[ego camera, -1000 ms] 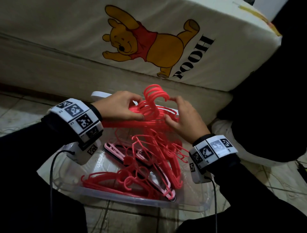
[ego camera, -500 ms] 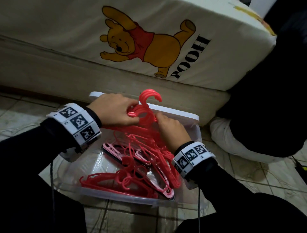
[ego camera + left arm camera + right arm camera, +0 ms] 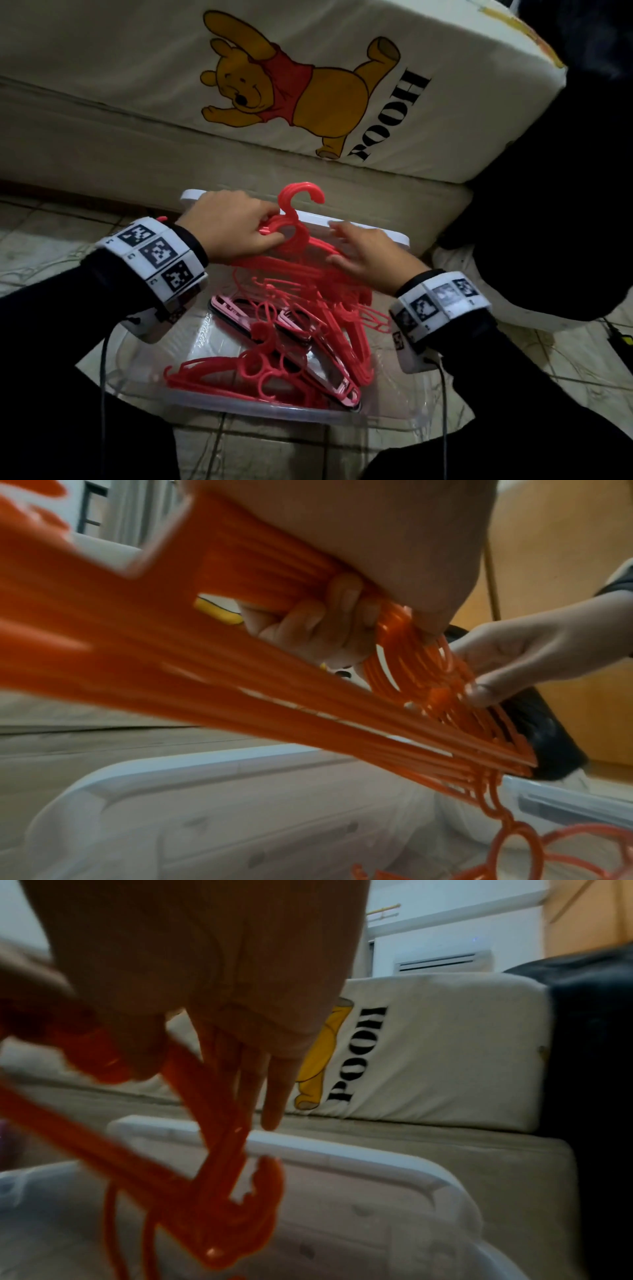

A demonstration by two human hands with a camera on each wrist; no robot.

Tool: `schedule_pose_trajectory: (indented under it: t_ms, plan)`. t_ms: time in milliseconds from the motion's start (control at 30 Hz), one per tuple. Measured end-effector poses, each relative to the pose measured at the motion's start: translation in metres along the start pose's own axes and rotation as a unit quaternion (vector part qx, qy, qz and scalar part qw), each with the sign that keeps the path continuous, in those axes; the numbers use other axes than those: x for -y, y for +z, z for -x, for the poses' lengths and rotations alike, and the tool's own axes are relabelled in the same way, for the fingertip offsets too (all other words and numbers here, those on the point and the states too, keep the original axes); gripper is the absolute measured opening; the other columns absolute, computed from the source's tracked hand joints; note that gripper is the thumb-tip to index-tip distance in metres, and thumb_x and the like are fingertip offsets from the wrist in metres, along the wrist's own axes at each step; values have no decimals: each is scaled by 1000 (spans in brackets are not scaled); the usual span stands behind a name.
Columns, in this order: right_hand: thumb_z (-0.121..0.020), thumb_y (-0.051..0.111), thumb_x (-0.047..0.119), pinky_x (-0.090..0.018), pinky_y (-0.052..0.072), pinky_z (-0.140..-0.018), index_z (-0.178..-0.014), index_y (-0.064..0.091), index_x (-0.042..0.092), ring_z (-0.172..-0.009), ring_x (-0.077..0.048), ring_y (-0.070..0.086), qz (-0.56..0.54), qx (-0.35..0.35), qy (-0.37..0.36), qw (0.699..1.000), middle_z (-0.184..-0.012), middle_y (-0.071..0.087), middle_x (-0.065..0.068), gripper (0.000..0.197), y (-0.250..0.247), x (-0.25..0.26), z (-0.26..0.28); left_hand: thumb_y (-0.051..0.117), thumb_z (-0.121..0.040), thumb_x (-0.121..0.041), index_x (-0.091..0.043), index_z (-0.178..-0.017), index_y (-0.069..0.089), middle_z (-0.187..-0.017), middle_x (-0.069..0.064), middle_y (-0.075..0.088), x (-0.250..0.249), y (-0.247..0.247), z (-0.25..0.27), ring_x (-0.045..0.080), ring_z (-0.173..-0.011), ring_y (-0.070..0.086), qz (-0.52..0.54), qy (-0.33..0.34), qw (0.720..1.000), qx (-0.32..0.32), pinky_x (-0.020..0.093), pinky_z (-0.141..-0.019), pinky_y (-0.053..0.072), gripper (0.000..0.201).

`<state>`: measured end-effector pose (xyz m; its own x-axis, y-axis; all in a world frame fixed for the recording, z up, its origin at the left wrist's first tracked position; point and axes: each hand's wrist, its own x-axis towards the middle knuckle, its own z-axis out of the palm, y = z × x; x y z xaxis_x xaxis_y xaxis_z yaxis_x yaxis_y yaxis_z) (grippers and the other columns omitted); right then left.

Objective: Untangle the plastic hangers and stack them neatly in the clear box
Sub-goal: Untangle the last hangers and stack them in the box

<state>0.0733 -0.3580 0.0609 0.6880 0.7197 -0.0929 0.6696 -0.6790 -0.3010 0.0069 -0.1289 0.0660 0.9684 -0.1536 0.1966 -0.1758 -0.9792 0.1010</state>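
Observation:
A bundle of red plastic hangers [image 3: 298, 250] lies aligned over the far side of the clear box [image 3: 274, 414], one hook [image 3: 301, 195] sticking up past the white rim [image 3: 376, 233]. My left hand [image 3: 270, 229] grips the bundle at the necks, fingers [image 3: 318, 631] curled round the bars. My right hand [image 3: 342, 246] rests on the bundle's right shoulder with straight, spread fingers [image 3: 274, 1102]. More red hangers [image 3: 239, 373] and pink ones [image 3: 233, 308] lie tangled on the box floor.
A mattress with a bear print [image 3: 308, 85] and a beige cushion [image 3: 171, 154] stand right behind the box. Dark fabric [image 3: 548, 205] fills the right side. Tiled floor [image 3: 34, 257] surrounds the box, and cables hang from both wrist units.
The bundle has come down from mid-air toward the box's far rim. My right hand left the hooks, slid right along the hangers and its fingers straightened.

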Motion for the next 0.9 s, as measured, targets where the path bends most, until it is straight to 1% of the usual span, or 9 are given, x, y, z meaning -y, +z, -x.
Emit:
schedule_pose_trajectory:
  t_ms: [133, 200, 300, 400, 500, 600, 667, 767, 900]
  plan:
    - [-83, 68, 40, -30, 43, -95, -123, 55, 11, -111, -21, 58, 10, 20, 99, 995, -123, 61, -4, 51, -15, -32, 12, 33, -76, -72, -34, -101, 64, -85, 4, 67, 10, -6, -2, 31, -85, 63, 51, -47, 997, 16, 34, -65, 41, 55]
    - [-81, 70, 39, -26, 41, -91, -118, 59, 11, -107, -21, 59, 24, 61, 125, 990, -118, 64, -5, 48, -8, -39, 14, 38, -70, -66, -35, -101, 65, -85, 0, 66, 13, -10, -4, 27, -85, 62, 104, -74, 991, 25, 36, -72, 48, 52]
    - [-82, 68, 39, -24, 40, -78, -110, 60, 13, -103, -23, 59, 44, 93, 123, 987, -110, 66, -6, 39, 12, -38, 12, 49, -67, -58, -38, -94, 62, -88, -3, 67, 14, -15, -7, 22, -85, 62, 196, -96, 976, 17, 38, -78, 50, 36]
    - [-85, 64, 31, -21, 29, -67, -105, 61, 18, -100, -23, 62, 56, 48, 101, 992, -104, 69, -3, 24, 25, -34, 11, 54, -65, -57, -46, -94, 52, -83, -9, 63, 13, -17, -10, 18, -83, 61, 238, -105, 965, 12, 37, -79, 50, 31]
    - [-86, 57, 17, -26, 39, -71, -98, 63, 17, -98, -26, 63, 19, 7, 88, 996, -99, 71, -3, 14, 30, -31, 9, 56, -62, -62, -48, -98, 53, -80, -20, 59, 15, -18, -10, 10, -79, 58, 254, -123, 959, 12, 32, -74, 46, 38]
    - [-86, 53, 11, -31, 46, -78, -97, 66, 19, -97, -24, 63, -20, -8, 100, 995, -99, 71, -3, 19, 28, -27, 7, 65, -66, -58, -43, -102, 58, -80, -24, 56, 17, -18, -9, 4, -78, 56, 269, -131, 954, 17, 28, -70, 40, 40]
    - [-85, 54, 11, -33, 46, -78, -96, 67, 20, -97, -25, 62, -23, -33, 106, 994, -99, 70, -4, 19, 26, -25, 7, 70, -74, -47, -38, -101, 62, -81, -23, 57, 19, -18, -9, 6, -81, 57, 272, -139, 952, 21, 28, -73, 39, 30]
    - [-85, 56, 17, -38, 45, -85, -94, 70, 24, -97, -26, 62, 12, -91, 118, 989, -98, 70, -3, 19, 23, -22, 7, 70, -75, -42, -32, -92, 65, -80, -21, 60, 20, -18, -9, 0, -80, 56, 286, -151, 946, 24, 27, -71, 40, 20]
    - [-87, 57, 24, -37, 32, -89, -92, 71, 30, -100, -19, 58, 59, -160, 107, 980, -96, 67, 5, 16, 22, -20, 5, 69, -74, -40, -25, -89, 69, -77, -15, 65, 19, -19, -8, 6, -78, 60, 310, -167, 936, 20, 26, -74, 45, 22]
